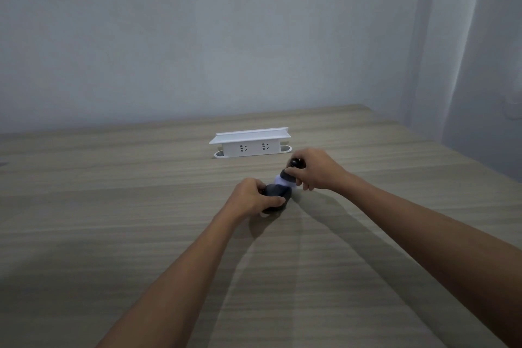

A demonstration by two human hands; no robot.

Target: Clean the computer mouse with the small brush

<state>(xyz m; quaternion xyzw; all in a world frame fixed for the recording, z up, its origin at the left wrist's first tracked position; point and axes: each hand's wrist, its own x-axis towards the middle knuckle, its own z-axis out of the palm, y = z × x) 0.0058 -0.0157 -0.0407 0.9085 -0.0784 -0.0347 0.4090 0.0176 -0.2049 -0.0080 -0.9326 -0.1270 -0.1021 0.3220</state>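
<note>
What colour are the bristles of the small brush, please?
White, on a black handle; the brush shows in the head view, held in the right hand.

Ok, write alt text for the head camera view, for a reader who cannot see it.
A person's left hand steadies a dark computer mouse on a wood-grain table while the right hand presses a small brush with white bristles against its far end. Behind them, a white pop-up socket box stands open near a pale wall.
</note>
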